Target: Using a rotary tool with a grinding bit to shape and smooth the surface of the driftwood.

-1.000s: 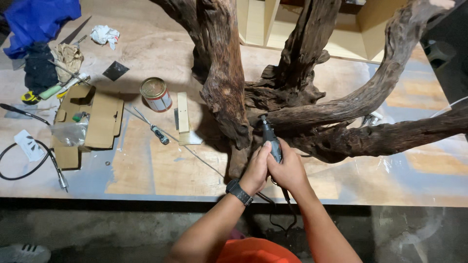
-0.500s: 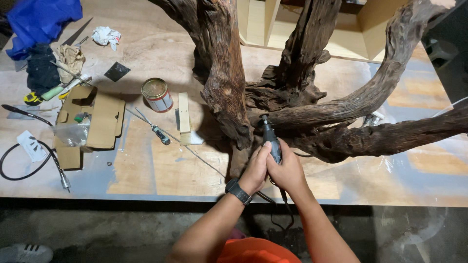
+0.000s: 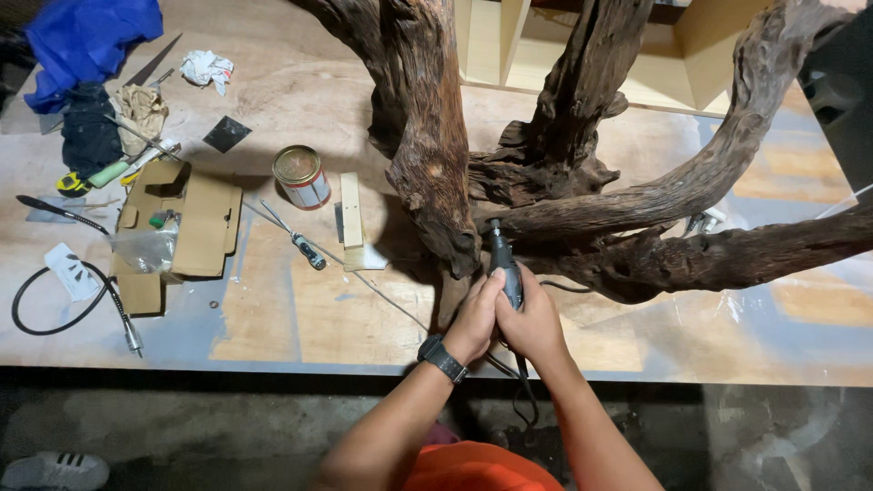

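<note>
So, going from the upper left of the frame: there's a blue cloth (image 3: 91, 41) bunched in the corner, some rags and hand tools below it, then a flattened cardboard box (image 3: 182, 227) with a black flexible shaft cable (image 3: 55, 305) looped at its lower left. Moving toward the middle, a small round tin can (image 3: 300, 175) stands upright on the plywood table (image 3: 300, 318), with a screwdriver (image 3: 296, 236) and a little wood block (image 3: 351, 211) just beside it. Centre and right is all one big gnarly driftwood root (image 3: 582, 209), branches running off to the upper right. At lower centre both hands are wrapped tight around a dark rotary tool (image 3: 505, 264): left hand (image 3: 475, 318) (the one with the black wristwatch (image 3: 443, 357)) on the left side, right hand (image 3: 532, 323) on the right, fingers closed round the body, hands touching each other. The tool's long axis runs roughly up-down in the frame, tip pointing away from the person and right up against the root where two branches meet; its cord drops off the table edge below. Neither hand looks nearer the wood, though I can't quite see the bit itself.
</note>
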